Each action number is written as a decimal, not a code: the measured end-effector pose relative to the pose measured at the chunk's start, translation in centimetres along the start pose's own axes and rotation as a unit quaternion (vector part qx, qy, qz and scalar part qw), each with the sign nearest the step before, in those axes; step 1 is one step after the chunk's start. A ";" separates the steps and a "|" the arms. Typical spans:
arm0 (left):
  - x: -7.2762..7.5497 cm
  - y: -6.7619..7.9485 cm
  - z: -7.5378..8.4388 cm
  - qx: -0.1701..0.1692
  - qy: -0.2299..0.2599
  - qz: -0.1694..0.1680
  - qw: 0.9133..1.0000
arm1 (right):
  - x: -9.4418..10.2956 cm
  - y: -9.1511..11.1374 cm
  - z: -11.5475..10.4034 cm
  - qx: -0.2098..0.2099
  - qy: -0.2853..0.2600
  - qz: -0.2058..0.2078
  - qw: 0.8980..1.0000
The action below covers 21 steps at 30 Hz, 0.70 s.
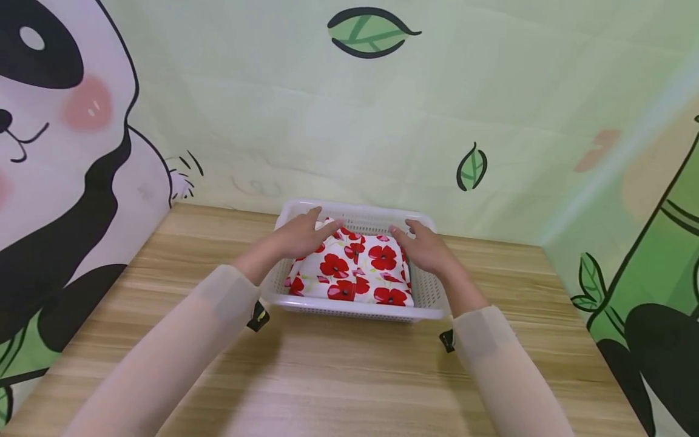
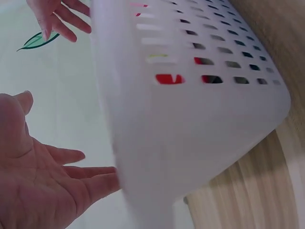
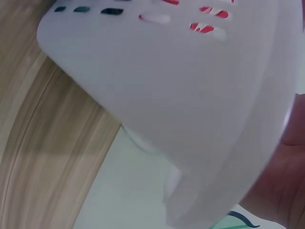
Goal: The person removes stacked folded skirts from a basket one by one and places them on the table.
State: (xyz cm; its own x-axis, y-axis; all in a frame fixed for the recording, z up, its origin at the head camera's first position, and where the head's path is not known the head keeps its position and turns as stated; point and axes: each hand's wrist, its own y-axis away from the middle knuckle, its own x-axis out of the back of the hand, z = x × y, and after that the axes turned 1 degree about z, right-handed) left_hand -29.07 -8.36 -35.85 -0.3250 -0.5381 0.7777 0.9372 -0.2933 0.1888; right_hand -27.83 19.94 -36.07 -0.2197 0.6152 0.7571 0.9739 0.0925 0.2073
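A white plastic basket (image 1: 355,309) with slotted walls stands on the table. In it lies a folded white cloth (image 1: 355,267) printed with red poppies. Over the basket's left side is my left hand (image 1: 299,237), fingers extended and thumb toward the cloth. My right hand (image 1: 426,247) is over the opposite side, fingers loosely bent and pointing inward. In the left wrist view, the left fingertips (image 2: 102,183) meet the basket's rim; whether they touch it I cannot tell. The rim hides part of the right hand (image 3: 281,186) in the right wrist view. Neither hand grips anything.
The wood-grain table (image 1: 338,370) extends around the basket. Behind it hangs a pale green backdrop (image 1: 262,91) with leaves and a panda (image 1: 114,158). A small dark device sits at each wrist, including the left device (image 1: 258,317).
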 end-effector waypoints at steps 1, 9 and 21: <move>-0.1 0.0 -0.1 0.007 0.007 -0.004 1.000 | 0.0 0.0 0.0 -0.003 -0.005 -0.002 1.000; -0.3 0.1 -0.5 0.047 0.045 -0.063 0.996 | -0.6 -0.2 0.3 -0.041 -0.049 -0.050 0.997; -0.4 -0.3 -1.5 0.095 0.096 -0.091 0.987 | -1.9 -0.2 0.7 -0.066 -0.052 -0.082 0.993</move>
State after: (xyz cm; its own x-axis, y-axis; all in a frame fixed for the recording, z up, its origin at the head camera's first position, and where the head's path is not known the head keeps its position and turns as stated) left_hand -29.44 -9.19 -37.12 -0.4903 -0.6354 0.5965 0.8623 -0.2543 0.4379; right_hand -27.61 19.32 -37.96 -0.3609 0.6791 0.6392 0.9079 0.0991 0.4074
